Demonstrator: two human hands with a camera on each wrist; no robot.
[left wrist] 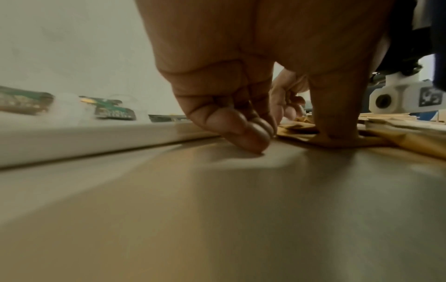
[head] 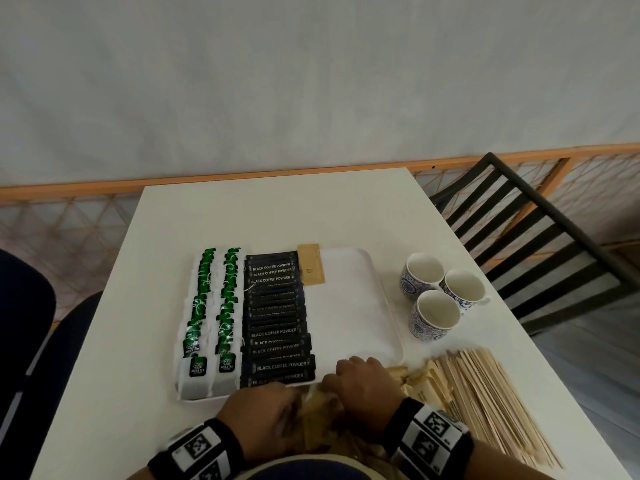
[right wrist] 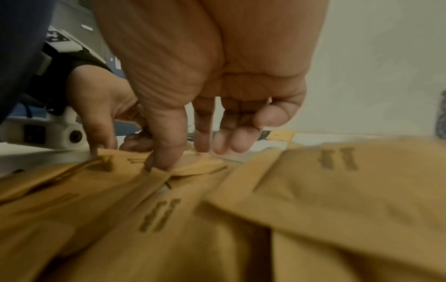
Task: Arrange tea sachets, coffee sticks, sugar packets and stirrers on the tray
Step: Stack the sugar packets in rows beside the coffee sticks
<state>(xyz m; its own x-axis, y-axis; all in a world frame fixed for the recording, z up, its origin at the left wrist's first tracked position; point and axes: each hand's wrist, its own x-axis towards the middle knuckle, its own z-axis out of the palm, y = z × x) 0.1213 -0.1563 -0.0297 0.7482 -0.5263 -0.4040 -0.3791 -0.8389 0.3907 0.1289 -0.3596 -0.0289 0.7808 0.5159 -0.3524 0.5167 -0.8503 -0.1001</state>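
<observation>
A white tray (head: 349, 306) holds two columns of green tea sachets (head: 209, 306), a column of black coffee sticks (head: 277, 320) and one brown sugar packet (head: 311, 265) at its far edge. A loose pile of brown sugar packets (head: 317, 412) lies at the table's near edge, below the tray. Both hands are on this pile. My left hand (head: 294, 398) has curled fingers at a packet's edge and its thumb (left wrist: 334, 133) pressed on top. My right hand (right wrist: 190, 155) rests its thumb (right wrist: 164, 162) on a packet (right wrist: 337, 190), fingers hanging relaxed. Wooden stirrers (head: 491, 403) lie to the right.
Three patterned cups (head: 436, 299) stand right of the tray on the white table (head: 242, 216). A black slatted chair (head: 540, 244) is at the table's right side. The tray's right half is bare. Its rim (left wrist: 96, 139) runs just beyond my left fingers.
</observation>
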